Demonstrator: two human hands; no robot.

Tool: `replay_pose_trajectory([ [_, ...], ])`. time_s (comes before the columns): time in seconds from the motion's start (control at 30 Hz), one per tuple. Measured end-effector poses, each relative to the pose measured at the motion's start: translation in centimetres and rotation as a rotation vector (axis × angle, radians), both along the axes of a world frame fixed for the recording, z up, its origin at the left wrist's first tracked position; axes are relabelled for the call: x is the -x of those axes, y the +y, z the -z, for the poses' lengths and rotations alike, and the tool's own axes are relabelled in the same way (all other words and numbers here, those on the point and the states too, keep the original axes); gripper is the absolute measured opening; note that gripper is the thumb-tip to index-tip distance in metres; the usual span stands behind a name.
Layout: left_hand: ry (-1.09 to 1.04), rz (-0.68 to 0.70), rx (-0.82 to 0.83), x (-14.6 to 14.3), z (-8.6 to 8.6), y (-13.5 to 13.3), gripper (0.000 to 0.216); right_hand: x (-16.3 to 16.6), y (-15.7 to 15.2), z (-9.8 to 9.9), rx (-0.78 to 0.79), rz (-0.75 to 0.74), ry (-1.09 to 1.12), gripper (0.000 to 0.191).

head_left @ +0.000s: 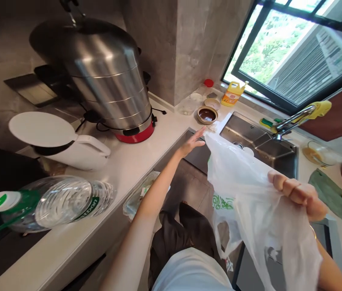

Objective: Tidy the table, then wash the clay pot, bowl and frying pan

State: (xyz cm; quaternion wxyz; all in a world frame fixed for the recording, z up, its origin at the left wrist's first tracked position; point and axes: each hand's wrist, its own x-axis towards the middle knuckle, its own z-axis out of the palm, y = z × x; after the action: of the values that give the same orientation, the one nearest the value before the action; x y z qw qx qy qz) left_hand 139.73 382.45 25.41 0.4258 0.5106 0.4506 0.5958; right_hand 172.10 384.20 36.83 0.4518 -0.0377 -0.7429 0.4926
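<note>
Beside the sink [245, 127], the right hand [298, 195] grips the white plastic bag [246, 190] in a fist; the left hand [191, 142], fingers stretched, touches its far edge. Pull gently so it won't rip.

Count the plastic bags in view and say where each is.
2. The white bag hangs gripped in the right hand near the sink; a clear bag lies at the counter edge beside the left forearm. More may be hidden.
</note>
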Motion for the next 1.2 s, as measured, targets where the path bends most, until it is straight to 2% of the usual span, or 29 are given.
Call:
replay_pose_trajectory([
  [0.07,-0.092,0.120,-0.056,-1.5,-0.3,1.9,0.061,-1.3,-0.2,-0.9,0.091,0.082,0.027,0.053],
  [0.17,-0.121,0.274,-0.056,-3.6,-1.0,3.8,0.042,-4.1,0.1,-1.5,0.207,0.356,0.072,0.053],
  [0.23,-0.118,0.374,-0.066,-4.8,-1.6,4.6,0.036,-6.3,0.6,-1.6,0.284,0.470,0.109,0.053],
  [0.33,-0.089,0.547,-0.071,-6.9,-2.4,5.3,0.052,-9.6,1.5,-1.5,0.336,0.499,0.202,0.051],
  [0.43,-0.058,0.668,-0.032,-9.6,-2.1,6.2,0.064,-12.4,2.2,-1.1,0.366,0.547,0.264,0.050],
  [0.5,-0.097,0.658,-0.005,-11.9,-1.5,6.9,0.055,-14.2,2.6,-0.5,0.389,0.551,0.278,0.048],
  [0.6,-0.205,0.465,0.031,-14.9,-1.4,7.8,0.048,-16.7,3.5,0.6,0.406,0.509,0.259,0.054],
  [0.67,-0.218,0.325,0.014,-15.9,-2.7,8.0,0.049,-18.5,4.4,0.8,0.408,0.462,-0.003,0.059],
  [0.73,-0.104,0.271,-0.041,-16.5,-4.8,7.7,0.045,-19.7,5.0,0.3,0.339,0.516,-0.433,0.045],
  [0.77,-0.007,0.273,-0.075,-16.8,-6.0,7.4,0.042,-19.9,4.9,-0.2,0.277,0.586,-0.635,0.036],
  [0.8,0.098,0.291,-0.110,-17.2,-7.2,7.0,0.038,-19.7,4.6,-0.6,0.200,0.663,-0.780,0.036],
  [0.87,0.279,0.357,-0.185,-18.5,-9.0,6.1,0.033,-18.0,3.1,-1.2,0.057,0.740,-0.902,0.054],
  [0.93,0.411,0.411,-0.265,-20.3,-10.0,5.0,0.032,-15.1,1.1,-1.1,-0.015,0.696,-0.895,0.062],
  [1.07,0.632,0.432,-0.400,-22.5,-10.3,3.0,0.029,-10.0,-2.6,1.2,0.041,0.769,-0.847,0.042],
  [1.2,0.915,0.410,-0.440,-20.3,-9.8,2.0,0.024,-10.2,-6.1,2.9,0.209,1.000,-0.594,0.048],
])
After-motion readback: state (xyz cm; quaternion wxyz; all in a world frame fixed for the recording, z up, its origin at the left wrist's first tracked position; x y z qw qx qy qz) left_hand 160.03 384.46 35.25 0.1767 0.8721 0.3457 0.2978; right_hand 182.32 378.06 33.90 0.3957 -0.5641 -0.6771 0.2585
